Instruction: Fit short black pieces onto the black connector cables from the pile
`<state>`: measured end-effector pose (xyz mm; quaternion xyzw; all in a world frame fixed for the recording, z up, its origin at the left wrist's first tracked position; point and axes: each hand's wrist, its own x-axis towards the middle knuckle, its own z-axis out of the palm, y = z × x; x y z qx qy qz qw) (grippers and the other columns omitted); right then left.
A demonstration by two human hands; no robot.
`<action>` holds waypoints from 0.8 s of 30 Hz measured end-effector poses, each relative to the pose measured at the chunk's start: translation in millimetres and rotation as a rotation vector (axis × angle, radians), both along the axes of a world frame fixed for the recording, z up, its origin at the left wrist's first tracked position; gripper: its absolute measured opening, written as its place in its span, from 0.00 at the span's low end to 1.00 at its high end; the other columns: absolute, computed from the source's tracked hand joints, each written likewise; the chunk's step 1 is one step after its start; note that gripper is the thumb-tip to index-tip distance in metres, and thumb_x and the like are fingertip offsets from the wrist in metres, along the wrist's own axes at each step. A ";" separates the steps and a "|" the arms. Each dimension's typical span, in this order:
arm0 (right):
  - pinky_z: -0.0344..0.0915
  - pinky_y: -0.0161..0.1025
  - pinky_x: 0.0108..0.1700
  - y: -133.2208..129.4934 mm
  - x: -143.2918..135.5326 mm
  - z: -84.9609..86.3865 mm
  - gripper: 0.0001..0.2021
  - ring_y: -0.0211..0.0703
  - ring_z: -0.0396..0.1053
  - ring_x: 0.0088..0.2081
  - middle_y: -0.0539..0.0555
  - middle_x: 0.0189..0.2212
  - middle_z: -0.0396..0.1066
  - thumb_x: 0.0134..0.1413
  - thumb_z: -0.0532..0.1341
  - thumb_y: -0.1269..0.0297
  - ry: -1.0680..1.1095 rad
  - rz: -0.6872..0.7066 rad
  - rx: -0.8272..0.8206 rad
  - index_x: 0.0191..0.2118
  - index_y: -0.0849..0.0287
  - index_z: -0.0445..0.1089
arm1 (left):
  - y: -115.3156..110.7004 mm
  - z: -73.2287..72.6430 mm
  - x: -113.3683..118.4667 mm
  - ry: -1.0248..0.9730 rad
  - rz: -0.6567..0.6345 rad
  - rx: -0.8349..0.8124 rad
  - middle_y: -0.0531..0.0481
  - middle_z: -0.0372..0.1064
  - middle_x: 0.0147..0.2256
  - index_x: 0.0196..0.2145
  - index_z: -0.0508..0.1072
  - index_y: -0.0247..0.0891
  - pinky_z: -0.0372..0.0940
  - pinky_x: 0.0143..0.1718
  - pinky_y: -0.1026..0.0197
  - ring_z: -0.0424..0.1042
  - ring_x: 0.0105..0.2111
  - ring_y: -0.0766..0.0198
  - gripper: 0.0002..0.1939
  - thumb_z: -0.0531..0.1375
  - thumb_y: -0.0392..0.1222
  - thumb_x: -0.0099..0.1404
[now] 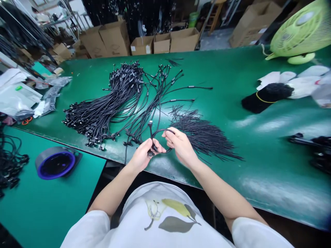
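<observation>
I log a green table [222,69]; on its left, a heap of black connector cables [116,101]; rightward, thin black ties [207,136]. Above the near edge, left hand [141,155] and right hand [179,142] both pinch a looped cable [158,131]: light, springy, I judge, best held behind its plug [150,123].

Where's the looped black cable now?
In the head view, the looped black cable is in the left hand and right hand, near centre, just left of the thin black strips.
</observation>
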<state>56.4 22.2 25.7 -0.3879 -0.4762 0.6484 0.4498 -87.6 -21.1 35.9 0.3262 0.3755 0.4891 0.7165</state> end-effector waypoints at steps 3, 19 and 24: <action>0.53 0.32 0.23 -5.4 -5.8 6.1 0.13 0.32 0.51 0.22 0.48 0.27 0.60 0.51 0.64 0.54 0.158 0.007 -0.081 0.28 0.58 0.66 | -9.2 -16.1 5.2 0.001 0.022 -0.081 0.56 0.57 0.21 0.29 0.63 0.37 0.63 0.37 0.60 0.64 0.25 0.68 0.23 0.57 0.62 0.63; 0.45 0.28 0.16 -22.6 -20.3 0.5 0.18 0.27 0.50 0.16 0.44 0.23 0.54 0.63 0.54 0.46 0.127 0.023 0.121 0.41 0.58 0.67 | -32.1 -45.3 9.6 0.647 -0.140 0.250 0.47 0.63 0.31 0.25 0.65 0.38 0.60 0.41 0.58 0.63 0.34 0.61 0.29 0.46 0.67 0.65; 0.49 0.27 0.15 -14.7 -14.5 0.9 0.22 0.28 0.52 0.15 0.43 0.18 0.54 0.57 0.58 0.41 0.226 0.184 0.010 0.36 0.60 0.68 | -34.9 -38.8 13.5 0.127 -0.285 0.040 0.46 0.65 0.31 0.30 0.69 0.35 0.64 0.41 0.56 0.66 0.35 0.60 0.29 0.56 0.69 0.58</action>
